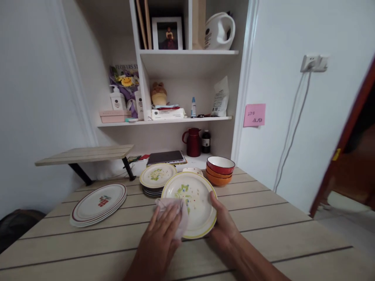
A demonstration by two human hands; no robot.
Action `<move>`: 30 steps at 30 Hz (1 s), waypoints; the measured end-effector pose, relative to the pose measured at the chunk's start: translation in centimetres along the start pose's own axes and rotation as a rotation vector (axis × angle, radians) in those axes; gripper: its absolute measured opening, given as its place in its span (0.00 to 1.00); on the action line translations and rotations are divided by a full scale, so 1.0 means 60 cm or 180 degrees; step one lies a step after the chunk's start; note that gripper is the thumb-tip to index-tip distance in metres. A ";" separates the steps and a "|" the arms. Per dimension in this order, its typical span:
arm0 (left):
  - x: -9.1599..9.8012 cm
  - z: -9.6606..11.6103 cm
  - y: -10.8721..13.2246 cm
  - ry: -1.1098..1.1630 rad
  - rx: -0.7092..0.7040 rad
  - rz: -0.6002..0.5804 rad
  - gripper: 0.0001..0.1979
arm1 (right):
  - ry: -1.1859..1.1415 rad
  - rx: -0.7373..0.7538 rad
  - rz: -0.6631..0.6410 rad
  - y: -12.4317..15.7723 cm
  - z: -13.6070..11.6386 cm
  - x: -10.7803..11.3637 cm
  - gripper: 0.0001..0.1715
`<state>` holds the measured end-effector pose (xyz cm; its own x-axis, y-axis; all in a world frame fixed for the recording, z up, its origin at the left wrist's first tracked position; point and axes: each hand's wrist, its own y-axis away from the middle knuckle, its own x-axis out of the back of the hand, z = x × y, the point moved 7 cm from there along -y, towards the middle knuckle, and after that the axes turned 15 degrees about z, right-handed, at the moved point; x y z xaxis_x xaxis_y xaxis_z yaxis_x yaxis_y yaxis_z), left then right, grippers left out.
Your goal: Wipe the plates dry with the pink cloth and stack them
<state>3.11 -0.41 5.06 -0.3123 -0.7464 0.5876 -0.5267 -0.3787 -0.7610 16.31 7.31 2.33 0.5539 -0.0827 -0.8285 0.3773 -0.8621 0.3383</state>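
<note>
A white plate [202, 210] with a yellow rim and a green floral print is held up, tilted toward me, above the table. My right hand [224, 222] grips its right edge, thumb on the face and the other fingers hidden behind. A pale pink cloth [183, 224] lies against the plate's lower left, pressed there under the fingers of my left hand [162, 230]. Just behind is a stack of similar plates [158, 175]. Farther left sits a pile of oval plates [99, 203] with red rims.
Stacked red and orange bowls [220, 171] stand at the back right of the slatted table [263, 234]. Behind are a dark laptop [165, 157], a red jug [193, 142] and a dark bottle [206, 141]. A small raised shelf [84, 153] stands at the left.
</note>
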 end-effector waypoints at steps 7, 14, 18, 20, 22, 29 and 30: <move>0.022 -0.041 0.010 -0.0193 0.0567 0.0232 0.29 | 0.0406 -0.0626 -0.0311 0.024 0.094 -0.012 0.35; -0.003 0.013 -0.001 0.0560 0.0378 -0.0144 0.35 | 0.0450 -0.0555 -0.0141 0.017 0.114 -0.008 0.33; -0.011 0.048 -0.008 0.0744 -0.0003 -0.0354 0.35 | 0.0356 -0.0511 -0.0260 0.010 0.081 -0.014 0.38; -0.011 0.049 -0.007 0.0651 -0.0138 -0.0323 0.33 | 0.0309 -0.0381 -0.0236 0.007 0.055 -0.012 0.38; -0.007 0.038 -0.006 0.0438 -0.0196 -0.0217 0.31 | 0.0228 -0.0166 -0.0152 0.005 0.030 -0.008 0.37; 0.025 -0.023 -0.001 -0.0236 0.0231 0.0341 0.29 | 0.0279 -0.0250 -0.0205 0.023 0.043 -0.015 0.37; 0.029 -0.028 0.000 -0.0232 0.0332 0.0361 0.29 | 0.0330 -0.0355 -0.0264 0.027 0.055 -0.018 0.37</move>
<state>1.25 -0.79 6.54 -0.3050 -0.8239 0.4777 -0.4052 -0.3417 -0.8480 13.87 4.34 2.28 0.5888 0.0435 -0.8071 0.5017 -0.8026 0.3228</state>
